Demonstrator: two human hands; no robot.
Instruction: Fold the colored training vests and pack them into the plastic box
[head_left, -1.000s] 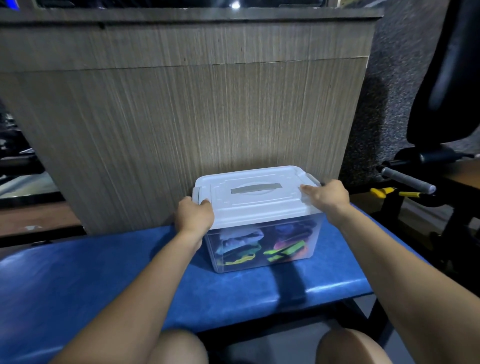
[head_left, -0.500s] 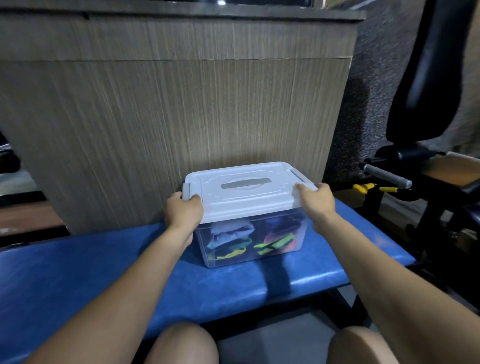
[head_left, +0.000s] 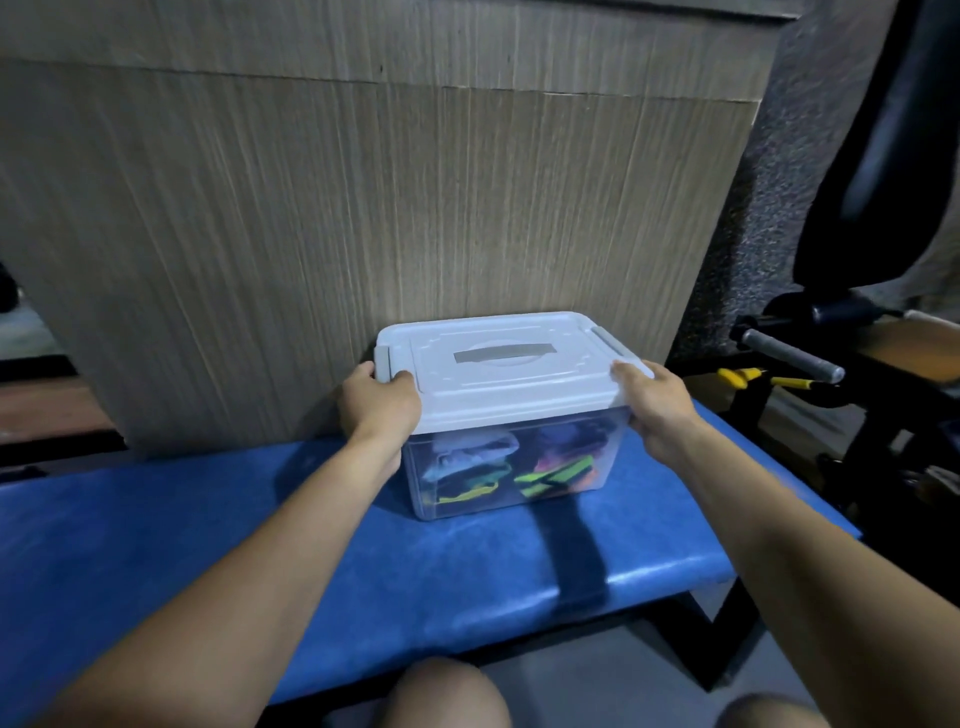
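Nearest the camera, two bare knees (head_left: 452, 693) at the bottom edge, with both forearms reaching forward above them. Beyond the knees, a padded blue surface (head_left: 208, 545) running from the left edge to a black leg at the right.

On that surface, toward its far edge, the clear plastic box (head_left: 511, 470), closed with a white lid (head_left: 498, 366) bearing a grey handle strip on top. Inside, seen through the near wall, the folded vests (head_left: 519, 467): pale blue cloth at left, darker purple and pink at right, neon yellow and green bands low down. Exact count not readable through the plastic.

Left hand (head_left: 379, 402) wrapped over the lid's left end, fingers curled onto the top by the grey side latch (head_left: 383, 362), thumb side down along the box's edge. Right hand (head_left: 657, 408) clasping the lid's right near corner, fingers bent over the rim and palm against the side wall. Right side latch (head_left: 607, 340) clear of that hand, farther back.

Directly behind the box, a tall wood-grain panel (head_left: 363, 234), the box close against it. Off to the right, black gym equipment (head_left: 883, 171) with a dark padded back, a grey bar (head_left: 787, 356) and yellow-handled parts (head_left: 740, 375) below it.
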